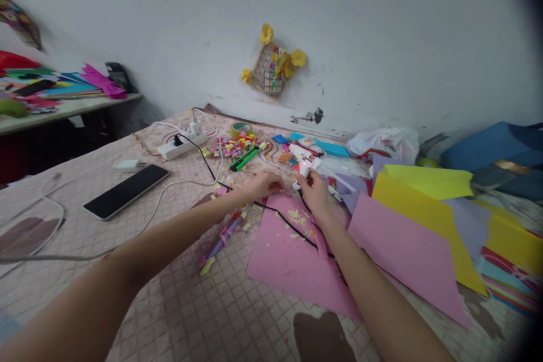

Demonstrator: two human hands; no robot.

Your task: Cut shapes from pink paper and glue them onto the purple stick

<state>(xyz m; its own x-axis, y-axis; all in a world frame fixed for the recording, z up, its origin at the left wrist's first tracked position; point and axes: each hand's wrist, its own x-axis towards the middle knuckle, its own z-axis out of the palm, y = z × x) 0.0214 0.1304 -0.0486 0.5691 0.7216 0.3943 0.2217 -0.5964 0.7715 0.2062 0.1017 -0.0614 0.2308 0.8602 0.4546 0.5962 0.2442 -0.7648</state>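
The right hand (314,189) has its grip closed on a glue gun (304,165), smooth white plastic, its body at the hand's eleven o'clock. The left hand (263,184) curls its fingers just beside, at nine o'clock from the gun hand; whether its grip pinches anything, I cannot tell. At six o'clock from both lies a flat, matte pink sheet (280,271), strewn with pale-yellow scraps (296,219) and crossed by a thin black cord (292,227), on the quilted, diamond-patterned tabletop (169,305).

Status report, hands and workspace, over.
Right hand on white glue gun. Left hand curled nearby, hold unclear. Black cord crosses pink sheet, among yellow scraps.
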